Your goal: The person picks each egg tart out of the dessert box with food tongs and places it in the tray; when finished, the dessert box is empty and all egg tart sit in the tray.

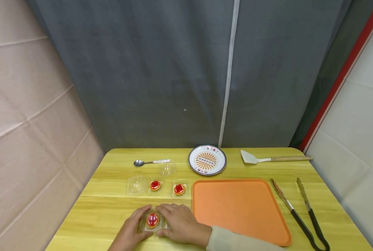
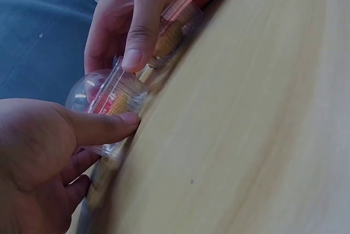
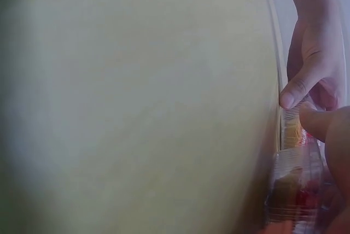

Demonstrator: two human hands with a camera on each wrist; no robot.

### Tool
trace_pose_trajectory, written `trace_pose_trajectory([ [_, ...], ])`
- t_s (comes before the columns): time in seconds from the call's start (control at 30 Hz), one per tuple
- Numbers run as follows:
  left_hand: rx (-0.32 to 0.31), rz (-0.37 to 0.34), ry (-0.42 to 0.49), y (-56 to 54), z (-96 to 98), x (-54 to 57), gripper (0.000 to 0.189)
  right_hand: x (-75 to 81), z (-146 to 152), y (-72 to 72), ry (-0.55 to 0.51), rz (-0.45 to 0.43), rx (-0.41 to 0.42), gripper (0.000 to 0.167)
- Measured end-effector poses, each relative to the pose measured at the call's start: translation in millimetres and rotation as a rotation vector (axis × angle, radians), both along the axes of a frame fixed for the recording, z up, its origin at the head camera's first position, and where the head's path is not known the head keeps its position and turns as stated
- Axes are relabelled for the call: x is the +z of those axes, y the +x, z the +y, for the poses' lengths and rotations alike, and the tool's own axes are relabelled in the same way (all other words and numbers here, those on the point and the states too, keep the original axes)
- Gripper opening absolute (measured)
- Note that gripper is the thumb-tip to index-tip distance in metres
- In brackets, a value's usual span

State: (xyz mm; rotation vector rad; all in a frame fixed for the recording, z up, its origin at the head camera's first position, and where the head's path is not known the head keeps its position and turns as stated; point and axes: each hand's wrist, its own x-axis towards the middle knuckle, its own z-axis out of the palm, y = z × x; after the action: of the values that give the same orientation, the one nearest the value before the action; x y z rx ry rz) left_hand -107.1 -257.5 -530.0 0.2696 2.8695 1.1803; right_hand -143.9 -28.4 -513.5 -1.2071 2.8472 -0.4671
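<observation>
A small tart with a glossy red top (image 1: 153, 220) sits inside a clear plastic box with a domed lid (image 2: 112, 94), on the table near its front edge. My left hand (image 1: 130, 228) grips the box's left side, its thumb along the near side and fingers at the far side. On the other side my right hand (image 1: 183, 225) pinches the box, thumb against its rim in the left wrist view. Another clear container with a tart (image 2: 172, 37) shows just past the right hand there. The right wrist view has the left hand (image 3: 317, 53) at the box.
Behind the hands stand two tarts (image 1: 155, 185) (image 1: 179, 189) in clear bases, beside clear domed lids (image 1: 136, 184) (image 1: 168, 169). Further back are a spoon (image 1: 152, 162), a plate (image 1: 207, 160) and a spatula (image 1: 275, 159). An orange tray (image 1: 239, 211) and tongs (image 1: 302, 216) lie right.
</observation>
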Motion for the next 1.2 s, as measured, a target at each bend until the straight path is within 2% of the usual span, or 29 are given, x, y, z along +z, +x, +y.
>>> trace_pose_trajectory([
  [0.17, 0.017, -0.011, 0.019, 0.5, 1.8, 1.6, 0.088, -0.8, 0, -0.3, 0.021, 0.015, 0.008, 0.076],
  [0.4, 0.019, 0.013, 0.041, 1.3, 4.0, 3.4, 0.089, -1.4, -1, -0.7, 0.055, 0.073, 0.027, 0.073],
  [0.57, 0.024, -0.013, 0.060, 0.9, 4.8, 1.2, 0.093, -2.6, -2, 0.4, 0.063, 0.105, 0.026, 0.072],
  [0.83, 0.047, 0.000, 0.067, 1.1, 7.5, -2.3, 0.092, -1.5, -1, 0.5, 0.060, 0.100, 0.033, 0.071],
  [1.0, 0.064, 0.035, 0.059, 2.2, 8.3, -4.9, 0.090, -1.3, -1, 0.1, 0.052, 0.079, 0.037, 0.071],
  [1.2, 0.095, -0.001, 0.075, 1.7, 7.4, -7.4, 0.091, 0.2, -1, 0.1, 0.055, 0.071, 0.036, 0.071],
])
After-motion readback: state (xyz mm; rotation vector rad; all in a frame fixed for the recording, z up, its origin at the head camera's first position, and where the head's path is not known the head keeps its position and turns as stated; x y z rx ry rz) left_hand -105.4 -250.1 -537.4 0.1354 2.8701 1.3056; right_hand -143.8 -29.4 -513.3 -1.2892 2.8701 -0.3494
